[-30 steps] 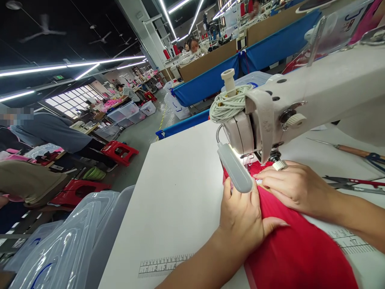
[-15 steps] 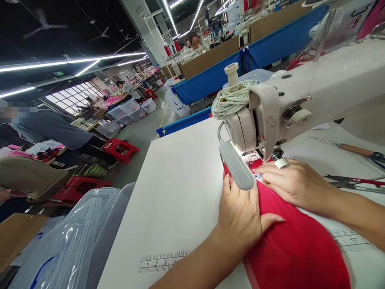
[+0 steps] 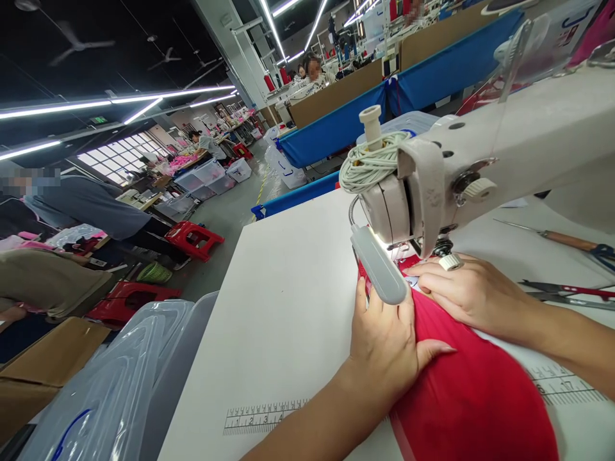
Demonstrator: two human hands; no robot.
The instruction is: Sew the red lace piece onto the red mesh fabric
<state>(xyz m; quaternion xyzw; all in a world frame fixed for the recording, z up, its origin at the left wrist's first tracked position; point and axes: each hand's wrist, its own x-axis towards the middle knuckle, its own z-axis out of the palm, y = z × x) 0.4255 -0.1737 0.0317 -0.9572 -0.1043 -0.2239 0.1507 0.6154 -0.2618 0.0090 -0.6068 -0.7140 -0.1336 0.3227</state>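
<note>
A red fabric (image 3: 471, 397) lies on the white sewing table (image 3: 288, 307), running up under the head of a white sewing machine (image 3: 480, 160). My left hand (image 3: 389, 346) lies flat on the fabric's left edge, fingers stretched toward the needle, thumb out to the right. My right hand (image 3: 473, 294) rests palm-down on the fabric just right of the presser foot, fingers pointing left and pressed on the cloth near a small white label. A grey lamp bar (image 3: 379, 266) hides the needle area. A coil of cord (image 3: 369, 168) sits atop the machine head.
Scissors (image 3: 567, 291) and a wooden-handled tool (image 3: 562, 240) lie on the table to the right. A printed ruler (image 3: 259, 419) marks the front edge. Clear plastic bins (image 3: 106, 390) stand at the left. Red stools (image 3: 195, 238) and other people at benches fill the aisle beyond.
Both hands stay pressed on the red fabric near the needle, shifting only slightly. The view has drifted a little; a brown cardboard box has come into view at lower left.
</note>
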